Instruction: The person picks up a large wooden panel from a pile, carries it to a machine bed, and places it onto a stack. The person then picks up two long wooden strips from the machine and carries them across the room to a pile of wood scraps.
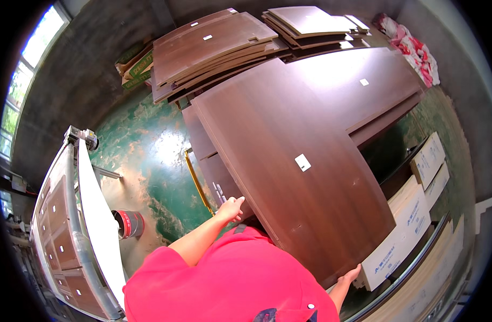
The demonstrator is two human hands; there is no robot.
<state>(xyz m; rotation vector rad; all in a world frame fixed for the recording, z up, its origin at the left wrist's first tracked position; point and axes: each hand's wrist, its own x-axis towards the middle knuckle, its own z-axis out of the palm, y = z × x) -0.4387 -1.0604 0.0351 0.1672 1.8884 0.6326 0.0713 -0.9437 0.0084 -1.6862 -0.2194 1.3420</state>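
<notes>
A large dark-brown board (289, 188) with a wood-like finish and a small white label (302, 162) lies in front of me, tilted across the view. At its left edge my left hand (232, 209) is closed, fingers curled against the board's side. My right hand (351, 275) grips the near edge close to the right corner, its fingers partly hidden beneath. Behind and under the held board are more brown boards (359, 80), one of them with a white label.
Stacks of brown boards (214, 43) stand at the back. White printed cartons (402, 231) line the right side. A conveyor-like frame (77, 214) carrying brown panels is on the left, near a red-and-dark bucket (130, 224). A yellow strip (197, 180) stands beside the boards. Red-and-white sheeting (412, 51) lies far right.
</notes>
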